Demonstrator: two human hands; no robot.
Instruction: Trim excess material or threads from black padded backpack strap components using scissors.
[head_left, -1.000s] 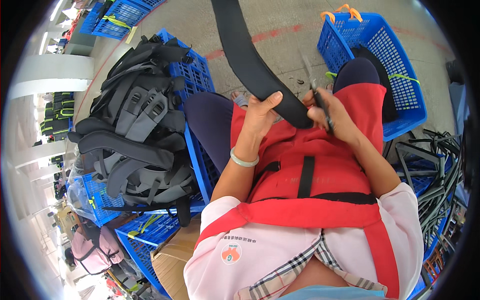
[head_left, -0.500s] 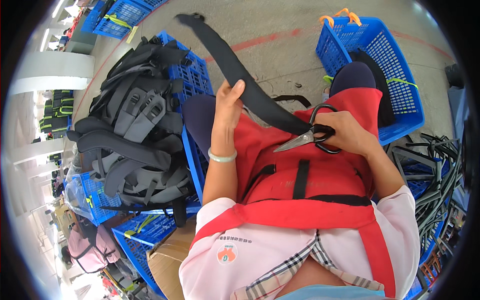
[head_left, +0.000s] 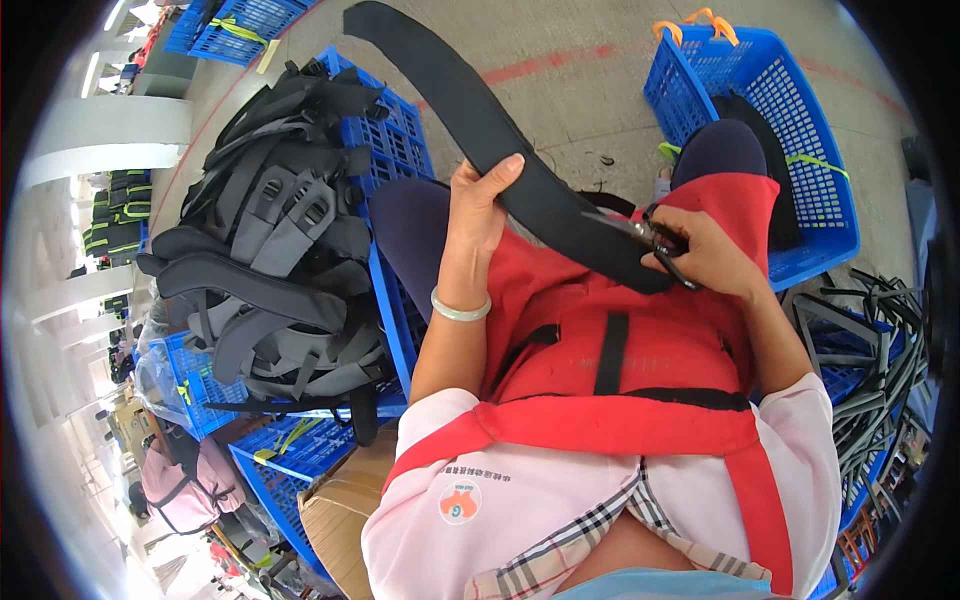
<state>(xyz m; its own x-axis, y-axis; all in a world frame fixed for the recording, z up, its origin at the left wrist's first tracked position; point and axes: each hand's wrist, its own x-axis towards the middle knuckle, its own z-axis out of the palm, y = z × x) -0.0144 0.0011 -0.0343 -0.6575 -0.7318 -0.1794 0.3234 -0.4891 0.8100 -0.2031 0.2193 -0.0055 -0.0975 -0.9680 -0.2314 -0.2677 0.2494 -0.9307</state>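
black padded strap (head_left: 470, 110) in left hand (head_left: 477, 208), scissors (head_left: 645, 232) in right hand (head_left: 708, 252)

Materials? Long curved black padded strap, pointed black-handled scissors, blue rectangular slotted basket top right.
Long curved black padded strap: probably fabric over foam; matte, thick, with soft rounded edges.

Pointed black-handled scissors: blades look like smooth metal, from their grey sheen; handles perhaps plastic or coated metal, partly hidden.

Blue rectangular slotted basket: likely molded plastic, slightly glossy, evenly coloured with regular openings.

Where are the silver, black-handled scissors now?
Right of centre in the head view, the scissors are in the right hand, by the curved black padded strap.
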